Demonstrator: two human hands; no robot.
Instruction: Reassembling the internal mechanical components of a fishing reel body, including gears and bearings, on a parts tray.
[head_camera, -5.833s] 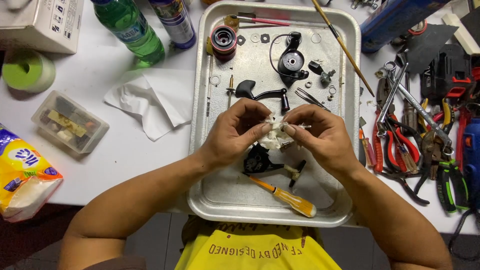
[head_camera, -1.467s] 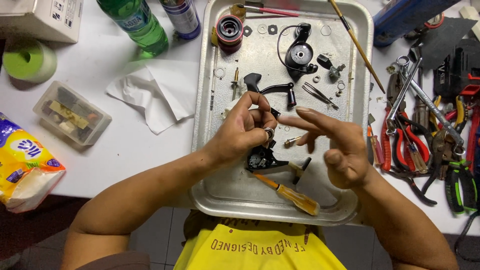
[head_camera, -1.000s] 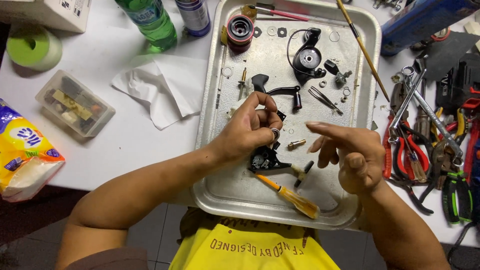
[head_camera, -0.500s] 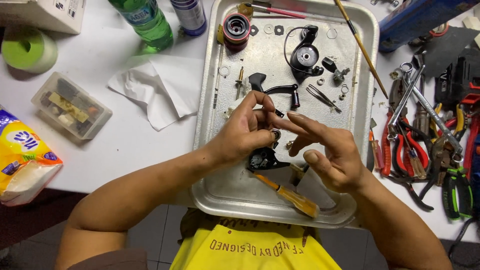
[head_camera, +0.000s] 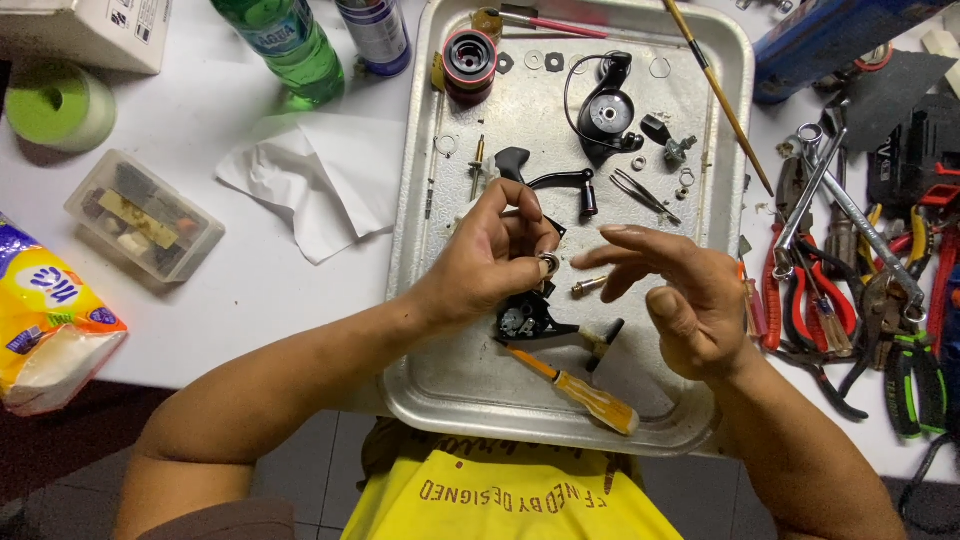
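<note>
— What was laid out in front of you?

— The white counter, and on it one metal tray that both my hands worked over. Beyond my grip, at the tray's far end, lay one red-and-black spool and one black side cover. Closer in was one black crank handle. To the left of the tray lay one crumpled tissue and one clear plastic box, with two bottles further off.

— And your hands?

— My left hand was closed, its grip pinching one small metal ring between thumb and fingertips, raised just above the tray. My right hand was open and held nothing, its fingers spread and pointing toward the ring, near it but apart.

— What step was that, would you say?

— I judged it to be the handling of one loose part from a stripped-down reel. One black reel body lay just under my grip, one orange-handled screwdriver nearer me, and one short brass pin between my hands.

— What did such a piece ask of you?

— A light, steady pinch, since a ring that small could easily slip.
</note>
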